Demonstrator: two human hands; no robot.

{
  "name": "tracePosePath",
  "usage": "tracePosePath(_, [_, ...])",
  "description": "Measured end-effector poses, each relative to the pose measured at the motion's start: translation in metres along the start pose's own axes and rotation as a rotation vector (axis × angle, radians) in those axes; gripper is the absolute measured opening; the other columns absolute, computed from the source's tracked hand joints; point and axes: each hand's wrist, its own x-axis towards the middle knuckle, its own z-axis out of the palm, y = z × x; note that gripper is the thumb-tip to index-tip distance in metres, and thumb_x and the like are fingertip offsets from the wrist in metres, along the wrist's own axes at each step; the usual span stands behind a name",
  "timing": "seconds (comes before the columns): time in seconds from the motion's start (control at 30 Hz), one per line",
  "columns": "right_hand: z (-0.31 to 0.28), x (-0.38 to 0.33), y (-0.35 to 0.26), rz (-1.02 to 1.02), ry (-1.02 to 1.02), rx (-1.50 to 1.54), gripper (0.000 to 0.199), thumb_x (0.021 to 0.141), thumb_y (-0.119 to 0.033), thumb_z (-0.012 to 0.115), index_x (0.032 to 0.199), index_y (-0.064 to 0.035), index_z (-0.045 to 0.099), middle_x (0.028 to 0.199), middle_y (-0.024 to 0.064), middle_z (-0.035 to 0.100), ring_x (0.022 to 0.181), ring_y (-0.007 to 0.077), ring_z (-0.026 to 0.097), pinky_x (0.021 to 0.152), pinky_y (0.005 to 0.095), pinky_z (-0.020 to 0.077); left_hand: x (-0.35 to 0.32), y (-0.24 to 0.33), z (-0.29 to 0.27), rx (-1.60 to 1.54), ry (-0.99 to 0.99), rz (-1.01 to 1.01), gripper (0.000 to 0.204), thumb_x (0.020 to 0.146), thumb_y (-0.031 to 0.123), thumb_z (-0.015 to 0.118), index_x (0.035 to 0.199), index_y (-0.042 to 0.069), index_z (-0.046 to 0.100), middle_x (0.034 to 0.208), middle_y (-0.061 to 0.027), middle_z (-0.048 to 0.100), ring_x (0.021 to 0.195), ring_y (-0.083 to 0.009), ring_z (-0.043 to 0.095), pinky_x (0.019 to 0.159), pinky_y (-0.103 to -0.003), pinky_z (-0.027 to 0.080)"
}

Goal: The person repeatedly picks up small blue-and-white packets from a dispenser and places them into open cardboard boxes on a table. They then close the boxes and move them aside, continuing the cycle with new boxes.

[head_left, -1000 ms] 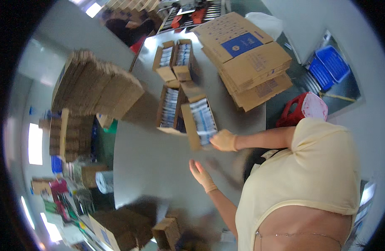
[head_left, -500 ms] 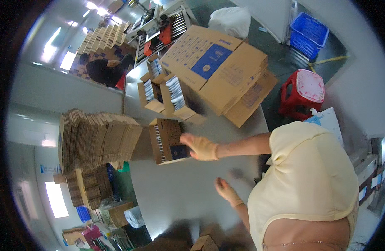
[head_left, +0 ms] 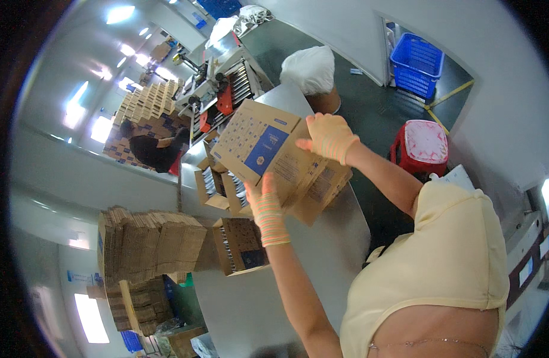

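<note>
Both gloved hands, left hand (head_left: 266, 209) and right hand (head_left: 329, 137), clamp opposite sides of the large cardboard carton (head_left: 274, 156) above the grey tabletop (head_left: 322, 250); keeping it level would steady it.

Big brown cardboard carton (head_left: 268, 152) with a blue label, closed, tilted, resting on another carton (head_left: 322, 191) at the table's far end.

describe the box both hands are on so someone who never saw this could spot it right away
Start at the grey table running up the middle of the view. Near its far end sits a large brown carton, with the gloved left hand on its near side and the gloved right hand on its far edge. Unlike the small open boxes beside it, it is closed and has a blue panel on top.
</note>
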Motion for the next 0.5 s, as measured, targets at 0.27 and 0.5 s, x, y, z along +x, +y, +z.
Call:
tracePosePath(0.27, [0.004, -0.053, -0.022, -0.428, 0.512, 0.328, 0.066, 0.072, -0.034, 0.073, 0.122, -0.0004, 0.046, 0.116, 0.0151, 0.056, 0.110, 0.0331, 0.053, 0.098, 0.0419, 0.0380, -0.093, 0.023, 0.003, -0.565, 0.424, 0.175, 0.055, 0.085, 0.031, 0.057, 0.129, -0.001, 0.046, 0.122, -0.0147, 0.053, 0.107, -0.0279, 0.052, 0.097, -0.038, 0.040])
tracePosePath(0.5, [0.061, -0.111, -0.120, -0.797, 0.314, 0.274, 0.078, 0.068, -0.033, 0.077, 0.128, -0.0012, 0.038, 0.134, 0.0198, 0.041, 0.125, 0.0343, 0.041, 0.105, 0.0484, 0.0310, -0.214, -0.062, -0.086, -0.921, 0.754, -0.032, 0.055, 0.091, 0.043, 0.046, 0.131, 0.006, 0.045, 0.126, -0.0136, 0.050, 0.117, -0.0317, 0.046, 0.092, -0.054, 0.040])
